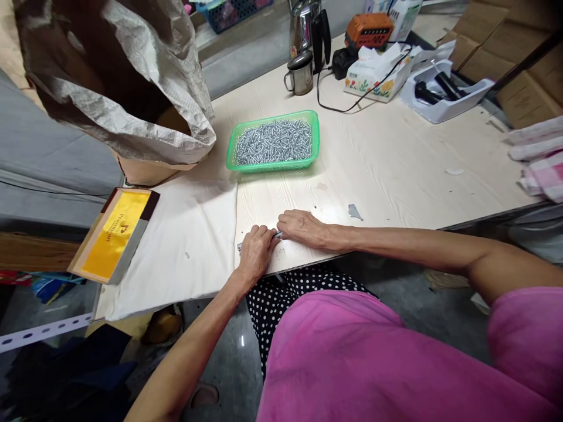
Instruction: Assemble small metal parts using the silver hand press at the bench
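- Left hand (pixel 256 251) and right hand (pixel 303 228) grip one slim grey metal piece (pixel 277 234), seemingly steadying it.
- Green plastic basket (pixel 277 168) of small silvery metal parts (pixel 275 140) stands beyond, presumably for reach.

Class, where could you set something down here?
The widest nearly bare patch lies between the green basket and pink cloth, in front of the tissue box. Another, on white cloth: between the yellow box and left hand. The back is crowded: kettle, mug, white tray.
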Demonstrator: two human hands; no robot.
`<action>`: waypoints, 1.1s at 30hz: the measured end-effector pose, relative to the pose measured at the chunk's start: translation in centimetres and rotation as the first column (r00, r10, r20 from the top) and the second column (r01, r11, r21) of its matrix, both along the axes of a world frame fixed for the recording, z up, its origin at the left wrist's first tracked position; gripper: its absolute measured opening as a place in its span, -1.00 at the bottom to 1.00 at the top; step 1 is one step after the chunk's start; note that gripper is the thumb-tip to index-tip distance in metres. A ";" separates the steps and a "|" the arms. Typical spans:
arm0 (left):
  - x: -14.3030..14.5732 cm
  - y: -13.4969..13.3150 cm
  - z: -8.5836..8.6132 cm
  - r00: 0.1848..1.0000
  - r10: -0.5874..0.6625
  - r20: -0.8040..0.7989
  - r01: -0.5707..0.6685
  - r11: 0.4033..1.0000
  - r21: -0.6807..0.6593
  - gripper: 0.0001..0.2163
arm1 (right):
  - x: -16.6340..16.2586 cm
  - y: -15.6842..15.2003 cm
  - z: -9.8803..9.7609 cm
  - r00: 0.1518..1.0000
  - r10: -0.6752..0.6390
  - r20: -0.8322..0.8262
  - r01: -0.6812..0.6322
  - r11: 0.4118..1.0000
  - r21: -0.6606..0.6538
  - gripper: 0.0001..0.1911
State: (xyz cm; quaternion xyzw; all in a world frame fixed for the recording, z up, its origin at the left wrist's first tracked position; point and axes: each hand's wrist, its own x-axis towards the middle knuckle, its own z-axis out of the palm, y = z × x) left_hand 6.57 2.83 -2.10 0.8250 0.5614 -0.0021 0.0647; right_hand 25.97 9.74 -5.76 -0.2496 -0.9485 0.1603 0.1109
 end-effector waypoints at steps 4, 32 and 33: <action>-0.5 -0.7 -0.8 0.997 0.035 0.073 -0.040 0.996 0.081 -0.60 | 0.9 1.4 1.3 1.000 0.009 -0.004 -0.009 1.000 0.017 -0.59; 2.1 -12.3 -1.2 0.866 -0.328 0.378 0.181 0.910 0.374 -0.79 | -10.2 -1.6 3.5 0.805 0.579 0.130 -0.593 0.776 0.217 -0.81; 1.0 -12.8 -0.7 0.870 -0.317 0.377 0.138 0.892 0.431 -0.83 | -10.4 -1.6 3.1 0.803 0.588 0.094 -0.594 0.780 0.198 -0.82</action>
